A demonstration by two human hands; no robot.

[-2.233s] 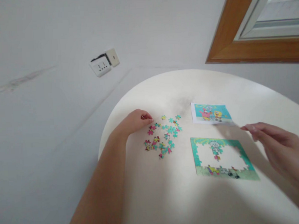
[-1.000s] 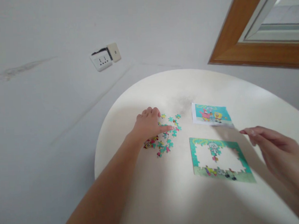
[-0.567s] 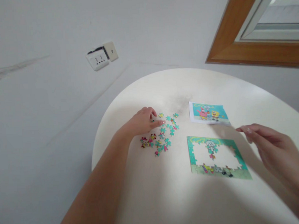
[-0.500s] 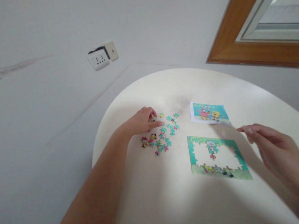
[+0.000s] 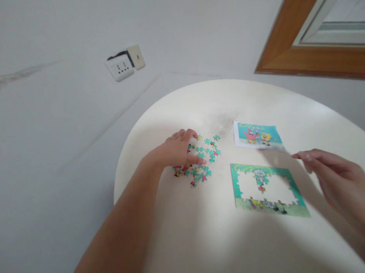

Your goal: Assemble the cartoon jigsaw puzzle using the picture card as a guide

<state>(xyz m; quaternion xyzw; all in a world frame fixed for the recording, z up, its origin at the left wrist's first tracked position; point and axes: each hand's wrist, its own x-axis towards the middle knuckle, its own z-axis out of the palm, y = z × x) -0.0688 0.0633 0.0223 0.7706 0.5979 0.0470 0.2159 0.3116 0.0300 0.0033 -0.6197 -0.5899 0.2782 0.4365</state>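
My left hand (image 5: 180,150) is over the loose jigsaw pieces (image 5: 205,175), with thumb and fingers spread apart. Its thumb rests on or just above several turquoise pieces, and the palm hides others. Right of the pile lies a partly assembled jigsaw puzzle (image 5: 272,214), its turquoise and green border joined around a gap. A character's head and body fill part of the top middle. Behind it is a printed reference picture (image 5: 259,136) with pink and yellow cartoon figures. My right hand (image 5: 334,173) hovers right of the puzzle, fingertips pinched; whatever they hold is too small to make out.
All of this lies on a round white table (image 5: 200,233) against a pale wall. A wall socket (image 5: 120,68) is at the back left, and a wood-framed window (image 5: 319,58) at the upper right. Grey smudging marks the table behind the pieces.
My left hand has shifted slightly right over the pile, and its thumb and fingers have spread wider. My right hand stays pinched in about the same place. The view has moved slightly.
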